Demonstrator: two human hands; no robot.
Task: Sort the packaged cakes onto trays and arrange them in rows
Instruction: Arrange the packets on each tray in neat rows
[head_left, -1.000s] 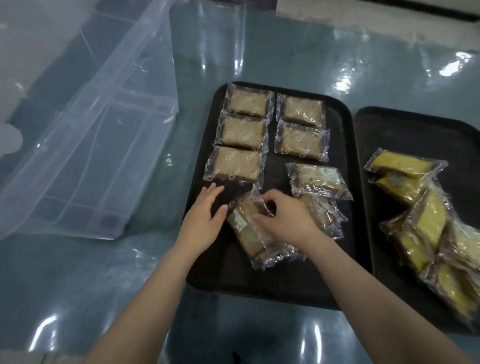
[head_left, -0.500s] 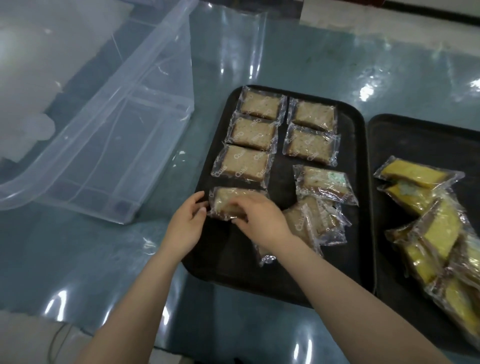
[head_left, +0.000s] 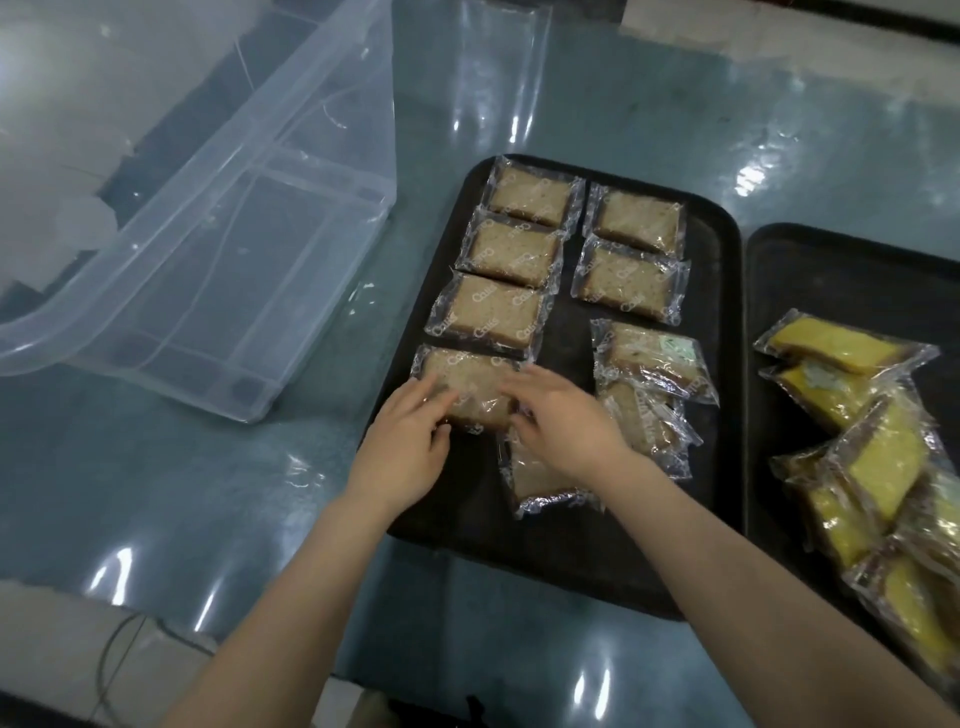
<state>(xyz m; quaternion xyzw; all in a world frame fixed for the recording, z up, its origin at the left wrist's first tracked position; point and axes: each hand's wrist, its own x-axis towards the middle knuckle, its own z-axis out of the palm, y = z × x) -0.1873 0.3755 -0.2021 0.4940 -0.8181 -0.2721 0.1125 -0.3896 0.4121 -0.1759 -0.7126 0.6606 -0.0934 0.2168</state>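
A black tray carries brown cakes in clear wrappers. Three lie in a left column and two in a right column. At the near end of the left column lies a fourth brown cake, level with the tray. My left hand grips its left end and my right hand grips its right end, fingers on top and thumbs at the near edge. Three loose brown cakes lie in a heap by my right hand, one partly under my wrist. A second black tray holds a pile of yellow cakes.
A large clear plastic bin lies tipped on the glossy blue-green table left of the trays. The table's near edge runs along the bottom left, with a cable below it.
Both hands have moved the fourth brown cake up against the third in the left column and laid it flat. The camera view has shifted slightly.
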